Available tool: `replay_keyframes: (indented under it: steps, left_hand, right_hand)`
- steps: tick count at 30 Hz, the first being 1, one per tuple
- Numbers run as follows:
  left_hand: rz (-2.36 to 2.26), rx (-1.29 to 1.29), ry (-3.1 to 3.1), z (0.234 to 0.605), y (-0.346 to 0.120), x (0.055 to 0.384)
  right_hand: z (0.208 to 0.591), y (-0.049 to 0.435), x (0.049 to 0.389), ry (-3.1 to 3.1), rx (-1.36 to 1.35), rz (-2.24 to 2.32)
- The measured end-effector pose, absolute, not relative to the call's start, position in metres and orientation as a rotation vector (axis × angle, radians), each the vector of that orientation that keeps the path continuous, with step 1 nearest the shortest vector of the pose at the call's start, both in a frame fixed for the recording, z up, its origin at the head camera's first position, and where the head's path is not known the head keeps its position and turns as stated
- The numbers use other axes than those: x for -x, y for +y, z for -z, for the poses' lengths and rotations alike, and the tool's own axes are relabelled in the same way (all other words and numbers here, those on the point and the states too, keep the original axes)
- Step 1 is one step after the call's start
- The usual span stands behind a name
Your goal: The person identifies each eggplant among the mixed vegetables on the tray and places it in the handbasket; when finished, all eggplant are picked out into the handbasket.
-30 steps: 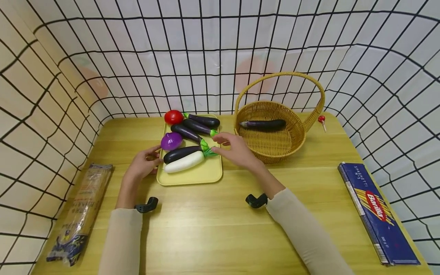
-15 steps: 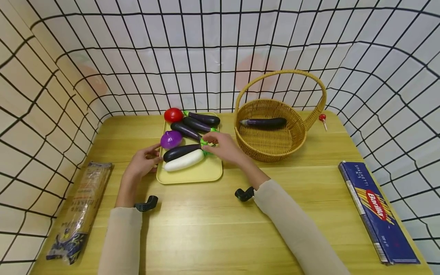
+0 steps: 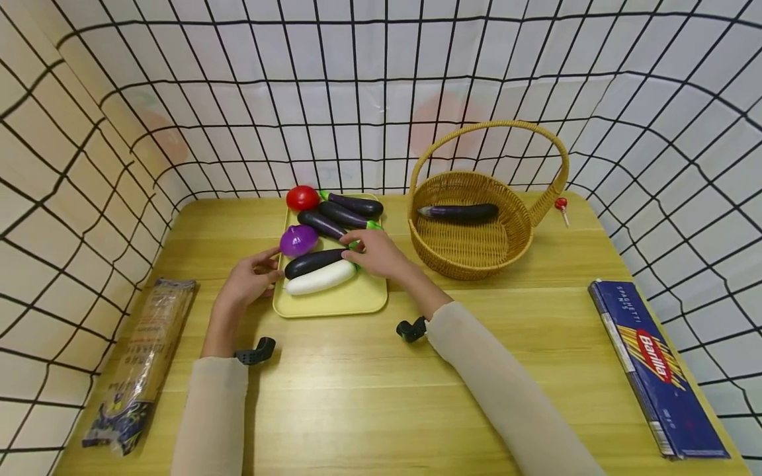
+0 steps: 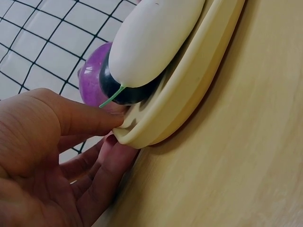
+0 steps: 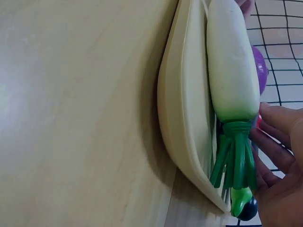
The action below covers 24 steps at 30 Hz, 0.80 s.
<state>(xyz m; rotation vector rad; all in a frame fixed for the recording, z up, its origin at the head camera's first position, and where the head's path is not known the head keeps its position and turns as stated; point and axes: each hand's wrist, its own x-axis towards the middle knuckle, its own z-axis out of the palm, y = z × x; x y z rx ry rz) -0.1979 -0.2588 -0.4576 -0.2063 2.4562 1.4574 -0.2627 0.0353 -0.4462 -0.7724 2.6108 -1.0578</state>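
Note:
My left hand (image 3: 248, 277) pinches the left rim of the yellow tray (image 3: 333, 305), thumb on top and fingers beneath, as the left wrist view shows. Just right of that grip lie a white radish (image 3: 321, 277) and, behind it, a dark eggplant (image 3: 312, 262). At the right end of this eggplant is my right hand (image 3: 378, 254), thumb and fingers spread around the end; contact is partly hidden. The radish's green leaves (image 5: 234, 156) show beside the hand in the right wrist view. Several more eggplants (image 3: 345, 213), a purple onion (image 3: 299, 240) and a tomato (image 3: 303, 198) share the tray.
A wicker basket (image 3: 470, 268) with a tall handle holds one eggplant (image 3: 458, 213). A lollipop (image 3: 561, 203) lies to its right. Bagged noodles (image 3: 143, 363) lie at the left edge, a blue spaghetti box (image 3: 655, 370) at the right. Black-gridded cloth (image 3: 369, 99) encloses the table.
My right hand has moved left over the tray, from the radish leaves to the dark eggplant's right end. The left hand has stayed on the tray rim.

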Motion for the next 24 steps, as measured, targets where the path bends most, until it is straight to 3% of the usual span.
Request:
replay_keyframes:
  steps: [24]
  left_hand:
    - [-1.461, 0.206, 2.466, 0.459, -0.257, 0.198]
  right_hand:
    - [0.438, 0.018, 0.269, 2.504, 0.842, 0.753]
